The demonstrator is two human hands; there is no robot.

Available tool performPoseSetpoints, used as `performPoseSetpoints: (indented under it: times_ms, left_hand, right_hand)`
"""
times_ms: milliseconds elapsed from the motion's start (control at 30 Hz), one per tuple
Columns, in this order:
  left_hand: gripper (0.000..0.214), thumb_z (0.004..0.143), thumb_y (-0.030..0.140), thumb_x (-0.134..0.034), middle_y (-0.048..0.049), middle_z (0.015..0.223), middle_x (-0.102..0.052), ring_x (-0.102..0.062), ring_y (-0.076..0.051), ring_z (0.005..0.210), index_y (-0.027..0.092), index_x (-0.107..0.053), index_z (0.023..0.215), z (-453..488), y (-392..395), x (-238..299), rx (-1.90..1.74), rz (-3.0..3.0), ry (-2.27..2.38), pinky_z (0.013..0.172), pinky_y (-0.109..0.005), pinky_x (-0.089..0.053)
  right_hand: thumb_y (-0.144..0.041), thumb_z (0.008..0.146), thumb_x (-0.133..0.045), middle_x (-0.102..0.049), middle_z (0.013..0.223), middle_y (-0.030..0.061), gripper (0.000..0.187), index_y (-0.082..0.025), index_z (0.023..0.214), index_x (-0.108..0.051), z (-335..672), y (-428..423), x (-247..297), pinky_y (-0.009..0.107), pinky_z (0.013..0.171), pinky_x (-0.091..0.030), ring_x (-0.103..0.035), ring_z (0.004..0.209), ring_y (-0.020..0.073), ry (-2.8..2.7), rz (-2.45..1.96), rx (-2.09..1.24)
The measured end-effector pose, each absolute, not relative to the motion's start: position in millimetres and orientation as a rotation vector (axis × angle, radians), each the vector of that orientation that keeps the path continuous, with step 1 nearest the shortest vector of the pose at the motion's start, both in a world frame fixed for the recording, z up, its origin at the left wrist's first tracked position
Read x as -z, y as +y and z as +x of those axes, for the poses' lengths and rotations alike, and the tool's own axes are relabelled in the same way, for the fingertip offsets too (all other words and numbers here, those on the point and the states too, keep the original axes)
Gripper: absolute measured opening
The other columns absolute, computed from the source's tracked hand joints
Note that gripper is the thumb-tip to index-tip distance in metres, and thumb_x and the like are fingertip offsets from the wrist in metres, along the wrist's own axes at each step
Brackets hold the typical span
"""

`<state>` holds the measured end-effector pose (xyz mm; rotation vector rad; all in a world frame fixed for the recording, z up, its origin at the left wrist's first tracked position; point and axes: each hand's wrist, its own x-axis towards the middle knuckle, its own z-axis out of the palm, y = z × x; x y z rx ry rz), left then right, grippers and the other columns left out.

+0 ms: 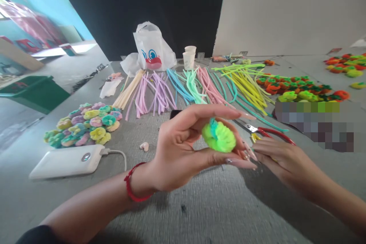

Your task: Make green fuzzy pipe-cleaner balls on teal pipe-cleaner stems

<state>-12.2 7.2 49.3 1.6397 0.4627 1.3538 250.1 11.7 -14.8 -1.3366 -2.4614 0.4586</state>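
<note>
A fluffy yellow-green pipe-cleaner ball (221,139) with a teal tuft on top sits between the thumb and curved fingers of my left hand (183,145). It is held up above the table, in front of my view. My right hand (281,160) is low at the right, its fingers curled and pressed together. What those fingers hold, if anything, is hidden. Just beyond them lie pliers with red handles (267,131), their metal jaws pointing left. A small yellow part (254,137) shows between the pliers and my right fingertips.
Bundles of coloured pipe cleaners (160,93) lie across the table. Pastel fluffy pieces (85,124) are heaped at left, behind a white power bank (67,162). Orange and green pieces (294,85) lie at right. A plastic bag (154,47) and paper cups (188,59) stand at the back.
</note>
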Motion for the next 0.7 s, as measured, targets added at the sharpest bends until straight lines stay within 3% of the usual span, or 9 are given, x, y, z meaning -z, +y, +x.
performPoseSetpoints:
  times_ms: [333, 567, 633, 700]
  left_hand:
    - [0.041, 0.073, 0.02, -0.076, 0.0001, 0.074, -0.069, -0.07, -0.019, 0.065, 0.025, -0.059, 0.11, -13, 4, -50, -1.365, 1.671, 0.509, 0.058, -0.03, -0.061]
    - [0.03, 0.076, 0.02, -0.072, -0.0018, 0.087, -0.071, -0.069, -0.017, 0.081, 0.022, -0.059, 0.103, -4, 11, -44, -1.289, 1.546, 0.758, 0.073, -0.031, -0.058]
    - [0.022, 0.078, 0.022, -0.07, -0.0023, 0.093, -0.071, -0.067, -0.016, 0.087, 0.022, -0.06, 0.099, -1, 16, -39, -1.196, 1.58, 0.863, 0.078, -0.03, -0.056]
    - [0.021, 0.078, 0.025, -0.07, -0.002, 0.097, -0.07, -0.064, -0.016, 0.092, 0.022, -0.063, 0.097, 1, 17, -34, -1.092, 1.695, 0.955, 0.081, -0.03, -0.052]
  right_hand:
    - [-0.042, 0.094, -0.041, -0.058, 0.064, 0.0023, 0.038, -0.022, 0.068, -0.061, 253, 18, 17, 0.03, 0.061, -0.039, -0.054, 0.063, 0.0178, -2.456, -1.236, -0.551]
    - [-0.039, 0.096, -0.038, -0.056, 0.064, 0.0021, 0.041, -0.02, 0.063, -0.054, 254, 25, 22, 0.031, 0.063, -0.041, -0.055, 0.066, 0.0175, -2.477, -1.353, -0.484]
    - [-0.042, 0.093, -0.044, -0.061, 0.075, 0.0046, 0.032, -0.021, 0.074, -0.06, 248, 21, 17, 0.035, 0.069, -0.043, -0.058, 0.076, 0.0205, -2.452, -1.37, -0.361]
    - [-0.049, 0.086, -0.054, -0.064, 0.097, 0.0087, 0.031, -0.022, 0.098, -0.062, 242, 16, 9, 0.043, 0.08, -0.043, -0.058, 0.094, 0.027, -2.384, -1.346, -0.17]
